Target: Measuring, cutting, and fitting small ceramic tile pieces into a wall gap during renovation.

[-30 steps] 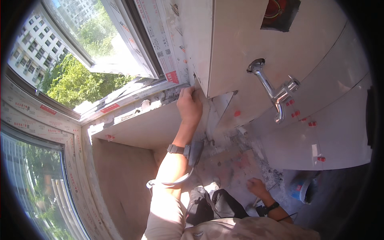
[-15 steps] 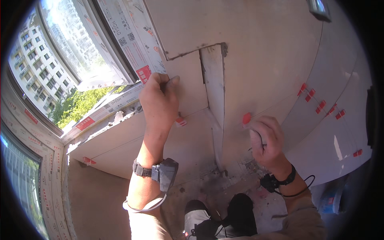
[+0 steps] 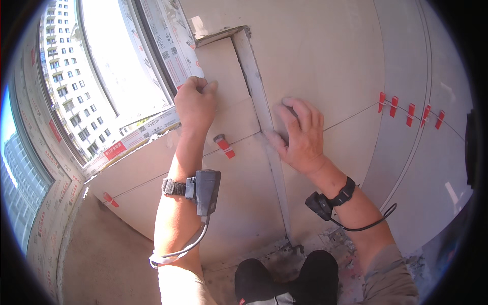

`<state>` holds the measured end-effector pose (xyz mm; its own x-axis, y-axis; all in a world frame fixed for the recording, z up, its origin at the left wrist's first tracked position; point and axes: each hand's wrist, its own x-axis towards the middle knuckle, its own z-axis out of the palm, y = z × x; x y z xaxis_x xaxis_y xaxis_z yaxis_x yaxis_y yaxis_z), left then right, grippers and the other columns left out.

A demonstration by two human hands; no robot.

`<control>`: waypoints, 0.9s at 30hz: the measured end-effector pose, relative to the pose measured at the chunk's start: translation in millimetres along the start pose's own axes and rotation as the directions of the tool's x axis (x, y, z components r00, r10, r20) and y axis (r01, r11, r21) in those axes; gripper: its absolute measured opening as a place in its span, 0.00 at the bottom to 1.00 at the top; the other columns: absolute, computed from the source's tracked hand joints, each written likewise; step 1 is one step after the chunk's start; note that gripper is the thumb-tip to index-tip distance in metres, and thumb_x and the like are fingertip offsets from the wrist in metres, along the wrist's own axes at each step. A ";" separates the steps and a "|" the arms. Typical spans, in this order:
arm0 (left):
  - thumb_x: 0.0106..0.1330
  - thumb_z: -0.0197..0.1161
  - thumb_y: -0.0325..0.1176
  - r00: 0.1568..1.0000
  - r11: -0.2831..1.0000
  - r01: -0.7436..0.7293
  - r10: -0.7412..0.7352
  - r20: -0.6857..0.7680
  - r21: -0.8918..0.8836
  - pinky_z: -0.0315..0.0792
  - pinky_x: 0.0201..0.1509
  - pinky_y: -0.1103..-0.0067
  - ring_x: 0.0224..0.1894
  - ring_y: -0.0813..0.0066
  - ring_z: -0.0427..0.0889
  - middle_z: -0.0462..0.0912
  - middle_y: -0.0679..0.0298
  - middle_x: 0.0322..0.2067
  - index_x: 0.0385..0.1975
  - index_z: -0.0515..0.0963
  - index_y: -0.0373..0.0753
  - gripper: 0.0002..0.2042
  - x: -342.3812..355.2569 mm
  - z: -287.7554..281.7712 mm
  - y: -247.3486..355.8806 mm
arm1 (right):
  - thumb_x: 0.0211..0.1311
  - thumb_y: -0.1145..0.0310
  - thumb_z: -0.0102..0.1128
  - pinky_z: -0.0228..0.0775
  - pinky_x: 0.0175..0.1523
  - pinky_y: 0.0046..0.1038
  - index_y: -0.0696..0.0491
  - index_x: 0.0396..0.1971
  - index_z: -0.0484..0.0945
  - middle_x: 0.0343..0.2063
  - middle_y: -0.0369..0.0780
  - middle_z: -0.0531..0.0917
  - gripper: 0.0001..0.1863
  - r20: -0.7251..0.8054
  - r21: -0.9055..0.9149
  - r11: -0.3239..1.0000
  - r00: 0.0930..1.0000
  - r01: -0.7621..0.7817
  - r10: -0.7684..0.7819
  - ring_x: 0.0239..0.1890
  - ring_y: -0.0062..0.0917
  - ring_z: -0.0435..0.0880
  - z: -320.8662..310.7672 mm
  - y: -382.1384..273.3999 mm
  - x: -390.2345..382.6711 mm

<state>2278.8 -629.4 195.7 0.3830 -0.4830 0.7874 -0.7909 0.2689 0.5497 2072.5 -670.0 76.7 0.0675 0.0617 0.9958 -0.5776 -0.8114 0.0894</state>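
1. Head view: the left hand (image 3: pixel 195 105) curls at the left side of the tile (image 3: pixel 234 91); cannot tell whether it grips.
2. The right hand (image 3: pixel 303 136) is loosely open.
3. The tile sits between window frame (image 3: pixel 170 48) and right hand, beyond a red clip (image 3: pixel 225 147).

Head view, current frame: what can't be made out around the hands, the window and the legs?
In the head view:
- Left hand: its curled fingers hide whatever may be in its grip.
- Right hand: its own back hides the palm; contact with the wall tile can't be judged.
- Window pane: glare washes out what lies beyond.
- Black trouser legs: cut off by the lower edge.
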 end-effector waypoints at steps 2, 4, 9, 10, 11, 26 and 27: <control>0.65 0.66 0.30 0.999 0.999 -0.034 0.034 -0.011 -0.018 0.76 0.25 0.80 0.22 0.77 0.79 0.80 0.61 0.25 0.36 0.78 0.27 0.10 -1.5 -0.9 -4.3 | 0.45 0.64 0.75 0.61 0.58 0.41 0.49 0.56 0.74 0.55 0.38 0.72 0.34 -0.023 -0.021 1.000 1.000 0.014 -0.015 0.57 0.37 0.70 -0.3 -0.8 -1.5; 0.65 0.66 0.30 0.997 0.996 -0.072 0.071 -0.007 -0.052 0.76 0.25 0.80 0.21 0.78 0.79 0.80 0.61 0.25 0.36 0.78 0.27 0.10 -1.4 3.4 -6.6 | 0.45 0.64 0.74 0.61 0.59 0.41 0.49 0.56 0.73 0.56 0.38 0.72 0.34 0.008 -0.038 0.999 1.000 -0.003 0.004 0.58 0.37 0.70 -0.7 -0.6 -4.5; 0.60 0.69 0.35 0.999 0.999 0.015 -0.016 -0.028 -0.036 0.77 0.40 0.70 0.28 0.61 0.85 0.85 0.53 0.26 0.36 0.80 0.31 0.13 0.6 6.2 -7.4 | 0.46 0.63 0.75 0.61 0.59 0.41 0.48 0.57 0.73 0.56 0.39 0.71 0.34 0.024 -0.033 0.999 1.000 -0.004 0.005 0.58 0.38 0.70 -3.6 -1.0 -5.9; 0.60 0.69 0.35 0.999 0.999 0.008 -0.009 -0.035 -0.033 0.77 0.40 0.70 0.28 0.61 0.85 0.85 0.53 0.26 0.36 0.80 0.31 0.13 1.1 7.8 -7.8 | 0.46 0.63 0.75 0.61 0.60 0.42 0.48 0.57 0.73 0.56 0.39 0.71 0.35 0.034 -0.043 0.999 0.999 -0.003 0.005 0.58 0.38 0.70 -4.0 -1.9 -5.8; 0.60 0.69 0.35 0.998 1.000 -0.025 0.026 -0.065 0.019 0.76 0.42 0.69 0.31 0.58 0.85 0.85 0.52 0.27 0.36 0.81 0.31 0.13 1.1 9.7 -8.8 | 0.46 0.62 0.75 0.61 0.61 0.42 0.48 0.58 0.73 0.57 0.39 0.71 0.35 0.045 -0.052 0.999 0.999 -0.012 0.014 0.58 0.38 0.69 -4.6 -2.8 -6.4; 0.59 0.69 0.36 0.997 0.996 -0.066 0.069 -0.046 0.061 0.76 0.45 0.66 0.37 0.50 0.85 0.85 0.50 0.30 0.34 0.81 0.32 0.12 2.1 7.7 -8.5 | 0.59 0.74 0.57 0.65 0.67 0.40 0.68 0.61 0.65 0.62 0.54 0.69 0.30 0.352 0.095 0.993 0.930 0.077 -0.106 0.66 0.47 0.68 11.0 -78.1 24.2; 0.59 0.69 0.36 0.994 0.994 -0.096 0.098 -0.046 0.044 0.76 0.45 0.67 0.36 0.50 0.85 0.85 0.49 0.30 0.34 0.81 0.32 0.12 4.2 5.1 -9.4 | 0.59 0.74 0.57 0.65 0.67 0.40 0.68 0.61 0.65 0.62 0.54 0.69 0.30 0.365 0.081 0.995 0.928 0.055 -0.081 0.66 0.47 0.68 21.5 -81.9 31.8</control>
<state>2285.4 -638.2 192.4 0.3254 -0.4151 0.8496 -0.8444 0.2768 0.4587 2139.4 -614.1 100.7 0.4058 -0.0891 0.9096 -0.5052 -0.8512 0.1420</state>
